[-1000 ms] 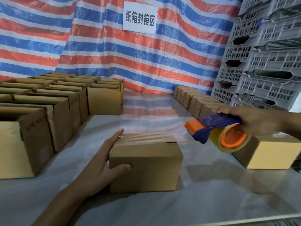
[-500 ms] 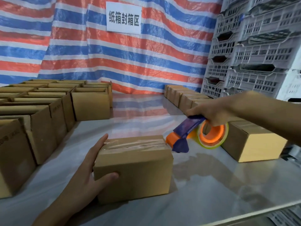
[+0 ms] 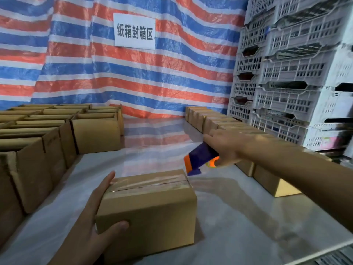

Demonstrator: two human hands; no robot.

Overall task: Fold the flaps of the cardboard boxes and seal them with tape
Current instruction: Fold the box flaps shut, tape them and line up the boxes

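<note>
Right at the left hand (image 3: 91,224), the taped box (image 3: 152,205) gets clasped by its near corner, thumb on the front, fingers along the end. Past its far right edge, the right hand (image 3: 223,148) is wrapped round the tape dispenser (image 3: 198,159). Open boxes (image 3: 38,148) stand left of both hands.

Faces a red, white and blue striped tarp (image 3: 172,77) with a white sign (image 3: 134,31) of Chinese characters fixed to it. Shows grey slotted crates (image 3: 292,69) stacked at right, perhaps holding something dark, beside a glossy pale tabletop (image 3: 238,217).
</note>
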